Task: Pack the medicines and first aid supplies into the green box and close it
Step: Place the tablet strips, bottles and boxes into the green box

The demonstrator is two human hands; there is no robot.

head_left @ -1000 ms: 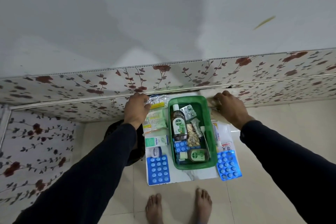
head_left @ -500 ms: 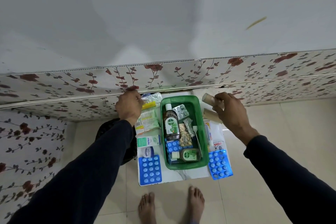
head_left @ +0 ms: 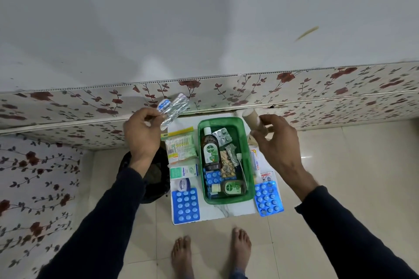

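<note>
Both hands had lifted off the table since the last look! Left hand (head_left: 142, 133) pinched a clutch of foil blister strips (head_left: 174, 107) up by the wall; right hand (head_left: 275, 140) gripped one tan bandage roll (head_left: 251, 118) just beside the green box (head_left: 248, 163). That box sat open on the white table (head_left: 226, 212), holding two Dettol bottles (head_left: 210, 150). Outside it lay two blue tablet sheets (head_left: 185, 205), one either side, and one pack of cotton buds (head_left: 180, 146).

A small white table (head_left: 223, 212) carries the green box (head_left: 249, 161), blue blister packs (head_left: 185, 205) and cotton buds (head_left: 180, 146).
</note>
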